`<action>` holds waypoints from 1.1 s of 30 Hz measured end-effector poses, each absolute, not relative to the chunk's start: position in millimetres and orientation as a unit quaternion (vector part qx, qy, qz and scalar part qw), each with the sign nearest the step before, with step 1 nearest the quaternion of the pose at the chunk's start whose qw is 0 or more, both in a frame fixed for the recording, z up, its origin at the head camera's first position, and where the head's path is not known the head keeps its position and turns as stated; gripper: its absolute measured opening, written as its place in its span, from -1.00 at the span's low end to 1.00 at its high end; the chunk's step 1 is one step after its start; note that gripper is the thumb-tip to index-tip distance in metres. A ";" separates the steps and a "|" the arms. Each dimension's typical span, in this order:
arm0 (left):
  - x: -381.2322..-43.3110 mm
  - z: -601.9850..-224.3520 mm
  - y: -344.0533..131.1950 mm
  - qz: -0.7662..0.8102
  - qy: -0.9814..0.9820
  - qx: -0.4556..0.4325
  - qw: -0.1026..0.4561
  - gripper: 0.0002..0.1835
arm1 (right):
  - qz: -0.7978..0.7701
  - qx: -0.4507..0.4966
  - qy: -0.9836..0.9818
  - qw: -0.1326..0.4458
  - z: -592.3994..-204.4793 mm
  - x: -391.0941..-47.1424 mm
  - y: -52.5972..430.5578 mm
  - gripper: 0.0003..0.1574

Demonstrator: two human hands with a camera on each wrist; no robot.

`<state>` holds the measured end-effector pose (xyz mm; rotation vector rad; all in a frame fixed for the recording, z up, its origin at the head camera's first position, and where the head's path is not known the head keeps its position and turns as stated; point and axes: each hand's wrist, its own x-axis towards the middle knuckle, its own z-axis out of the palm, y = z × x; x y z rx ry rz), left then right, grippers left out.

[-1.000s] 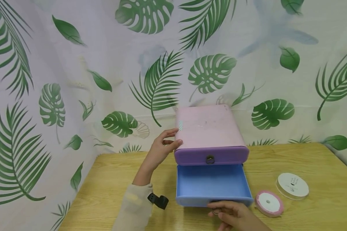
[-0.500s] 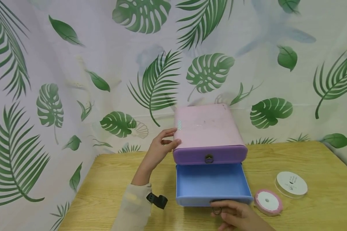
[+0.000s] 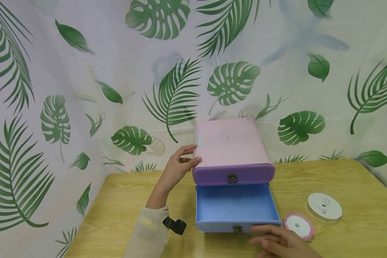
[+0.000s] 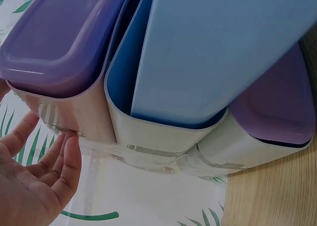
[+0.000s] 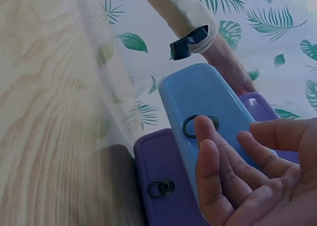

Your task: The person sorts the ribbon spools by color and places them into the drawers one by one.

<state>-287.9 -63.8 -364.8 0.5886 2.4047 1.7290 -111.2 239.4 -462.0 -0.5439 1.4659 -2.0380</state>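
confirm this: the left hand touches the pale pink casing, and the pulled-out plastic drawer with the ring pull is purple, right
Not quite: the pulled-out plastic drawer is light blue, not purple, as the head view shows. The left hand does touch the pale pink casing.

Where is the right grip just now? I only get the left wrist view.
Observer: In the head view, the right grip is close in front of the blue drawer.
Operator: Is it holding the ring pull there?
Observer: No, the head view shows a gap between that grip and the pull.
Operator: What lies to the right of that drawer?
Observer: Two spools: a pink-edged spool and a white spool.
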 end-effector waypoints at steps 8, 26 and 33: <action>-288.2 -367.4 -65.2 0.572 0.794 0.195 0.062 -0.43 | -0.765 -0.221 0.537 0.278 -452.8 -104.6 259.4 -0.41; -290.9 -369.5 -64.8 0.575 0.791 0.194 0.070 -0.41 | -0.594 -0.109 0.789 0.115 -437.4 -100.3 328.6 -0.32; -291.1 -367.6 -64.6 0.575 0.791 0.197 0.066 -0.44 | -0.446 -0.016 0.889 0.100 -451.1 -112.2 333.3 -0.41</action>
